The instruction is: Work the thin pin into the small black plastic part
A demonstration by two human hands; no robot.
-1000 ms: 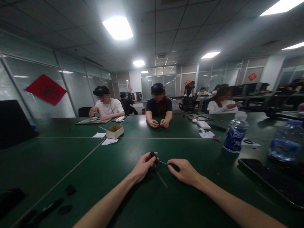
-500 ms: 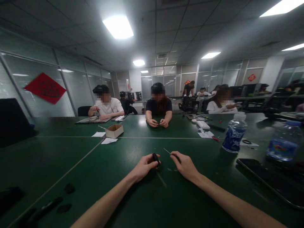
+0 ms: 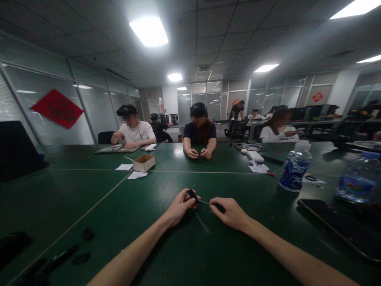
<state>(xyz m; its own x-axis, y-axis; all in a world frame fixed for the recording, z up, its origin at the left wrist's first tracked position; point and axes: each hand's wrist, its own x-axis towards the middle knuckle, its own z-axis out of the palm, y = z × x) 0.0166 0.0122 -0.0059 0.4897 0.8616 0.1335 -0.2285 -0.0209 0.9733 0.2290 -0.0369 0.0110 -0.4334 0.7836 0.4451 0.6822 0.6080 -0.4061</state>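
Note:
A small black part (image 3: 193, 196) is held between the thumb and fingers of my left hand (image 3: 180, 207), above the green table (image 3: 143, 238). My right hand (image 3: 228, 212) is closed around the dark handle of a thin screwdriver-like tool (image 3: 204, 202). The tool's metal shaft points left, and its tip is at the black part or very close to it; whether it is inserted cannot be made out.
At the right are a blue-labelled bottle (image 3: 295, 166), a clear bottle (image 3: 357, 178) and a phone (image 3: 336, 226). An open cardboard box (image 3: 144, 163) sits ahead left. Dark pieces (image 3: 81, 259) lie lower left. A person (image 3: 199, 133) sits opposite.
The tool has turned from pointing up and left to pointing at the black part, its tip now there. The black part has tilted and shifted slightly left with my left hand.

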